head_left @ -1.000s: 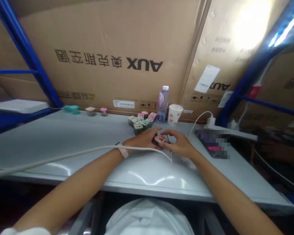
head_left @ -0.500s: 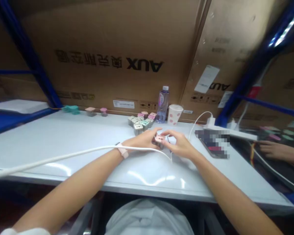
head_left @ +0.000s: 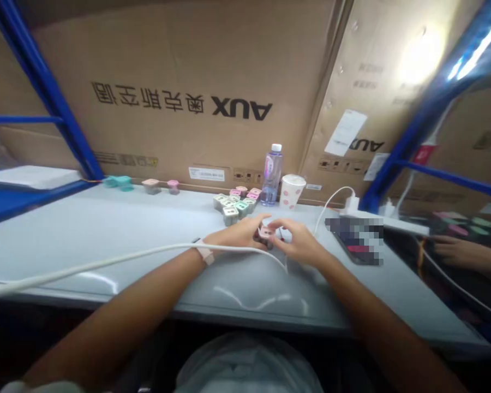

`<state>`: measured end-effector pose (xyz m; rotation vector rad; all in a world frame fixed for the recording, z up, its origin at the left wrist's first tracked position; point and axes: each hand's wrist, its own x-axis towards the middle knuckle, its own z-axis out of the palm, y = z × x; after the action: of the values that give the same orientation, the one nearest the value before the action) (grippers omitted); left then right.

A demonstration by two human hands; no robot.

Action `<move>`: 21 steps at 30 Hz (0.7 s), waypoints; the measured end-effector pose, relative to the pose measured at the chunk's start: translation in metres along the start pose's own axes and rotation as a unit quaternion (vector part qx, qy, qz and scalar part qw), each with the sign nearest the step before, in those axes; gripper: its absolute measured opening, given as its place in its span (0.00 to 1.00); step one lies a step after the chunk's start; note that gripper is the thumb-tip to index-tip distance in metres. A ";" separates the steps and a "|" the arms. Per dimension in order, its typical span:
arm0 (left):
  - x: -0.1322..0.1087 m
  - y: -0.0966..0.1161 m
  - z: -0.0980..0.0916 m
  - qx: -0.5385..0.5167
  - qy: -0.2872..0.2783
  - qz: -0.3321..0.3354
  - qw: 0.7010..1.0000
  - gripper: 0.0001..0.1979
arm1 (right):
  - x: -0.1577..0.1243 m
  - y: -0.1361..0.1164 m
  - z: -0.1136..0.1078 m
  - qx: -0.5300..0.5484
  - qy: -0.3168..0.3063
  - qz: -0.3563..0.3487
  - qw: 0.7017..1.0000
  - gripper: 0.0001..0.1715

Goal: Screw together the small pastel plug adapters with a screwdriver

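A small block with a pale pink top and dark grey sides point(head_left: 265, 233) is held low over the white table, between my two hands. My left hand point(head_left: 245, 231) grips it from the left, wearing a pale wristband point(head_left: 205, 254). From the right, the fingers of my right hand point(head_left: 297, 240) pinch its top edge. Just beyond my hands stands a cluster of similar small blocks with cream, mint and pink tops point(head_left: 231, 213). A white cable point(head_left: 147, 250) crosses over my left wrist and bends down beside the held block.
Behind the cluster are a clear bottle point(head_left: 272, 174) and a paper cup point(head_left: 292, 192). A phone point(head_left: 358, 245) and a white power strip point(head_left: 387, 219) lie to the right. Several more small pieces point(head_left: 150, 185) sit at the back left. Another person's hand point(head_left: 454, 251) shows at far right.
Both hands stay almost in place around the block. The lighting differs: the cardboard is brighter, with a glare spot at upper right, while my forearms are darker.
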<state>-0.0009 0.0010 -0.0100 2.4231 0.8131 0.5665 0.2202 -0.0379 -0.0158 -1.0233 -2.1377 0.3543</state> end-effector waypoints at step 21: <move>-0.001 0.003 -0.034 0.128 0.160 0.009 0.979 0.23 | -0.004 -0.006 -0.006 0.046 -0.113 0.020 0.992 0.25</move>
<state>-0.0178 0.0097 0.0181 2.6107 1.0526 0.9265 0.2235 -0.0452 -0.0106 -1.0136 -2.2785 0.6083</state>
